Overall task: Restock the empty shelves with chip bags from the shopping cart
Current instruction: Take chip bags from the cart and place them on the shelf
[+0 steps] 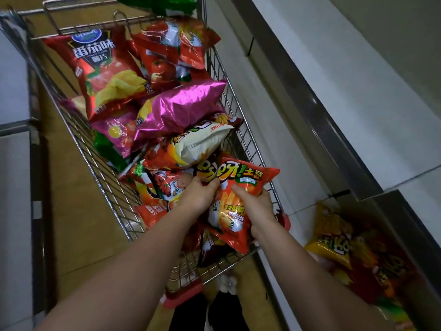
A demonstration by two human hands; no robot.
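Nearest the camera, two bare forearms reach forward and down into the near end of a wire shopping cart (pixel 112 187). The left hand (pixel 199 195) has its fingers curled, pinching the upper left edge of an orange tomato-flavour potato snack bag (pixel 235 199). The right hand (pixel 256 209) grips the same bag along its right side, the thumb lying across the printed front and the other fingers wrapped behind, out of sight. The bag is tilted, its top pointing away and to the right, and it sits over other orange and red bags (pixel 152 201) packed in the cart's near corner, just inside the red plastic corner bumper (pixel 285 220).

To the right and low, a bottom shelf (pixel 405 235) already holds a few yellow and orange chip bags (pixel 334 240), lying in shadow and blurred. Above it runs a bare white shelf (pixel 358 103) with a metal front rail (pixel 310 101).

Further into the cart lie a pale cream bag (pixel 202 144), then a shiny magenta foil bag (pixel 181 108) across the middle, with a pink bag (pixel 117 132) and a green one (pixel 105 151) against the left wall. Beyond those, a large red tomato chip bag (pixel 100 70) leans at the far left, and red tomato-print bags (pixel 171 48) are heaped at the far right. A green bag (pixel 167 4) shows at the very top edge
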